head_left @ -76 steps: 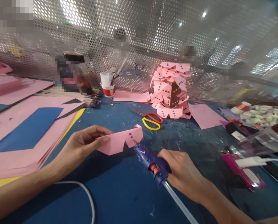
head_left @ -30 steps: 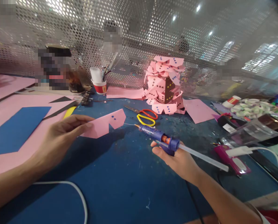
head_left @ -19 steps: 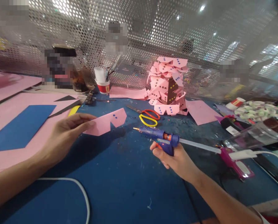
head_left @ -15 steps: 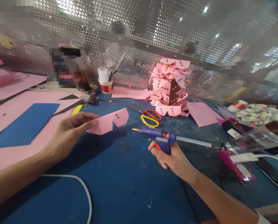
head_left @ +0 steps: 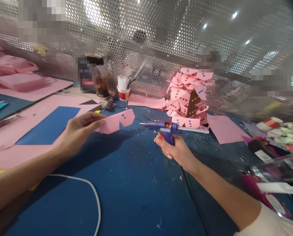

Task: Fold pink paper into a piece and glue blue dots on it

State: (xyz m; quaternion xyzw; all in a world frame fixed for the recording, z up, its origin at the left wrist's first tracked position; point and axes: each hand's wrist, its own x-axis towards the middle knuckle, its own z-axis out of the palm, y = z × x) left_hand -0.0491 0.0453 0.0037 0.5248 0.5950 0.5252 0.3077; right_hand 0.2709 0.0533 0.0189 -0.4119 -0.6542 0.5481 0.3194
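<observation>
My left hand pinches the left end of a pink paper cutout, which has a notch in its lower edge and small blue squares on it. Held above the blue table, its free end points right. My right hand is wrapped round the grip of a blue hot glue gun. The nozzle points left at the cutout, with a small gap between them. A clear glue stick juts from the gun's back. Scissors lie behind the gun, their handles mostly hidden by it.
A tall pile of pink cutouts stands at the back. Left of it are a paper cup with tools and a jar. Blue card lies on pink sheets at left. A white cable curves across the front.
The view has shifted left, so the background sits further right. The glue gun has moved nearer the cutout and now covers the scissors' handles. Both hands keep their hold.
</observation>
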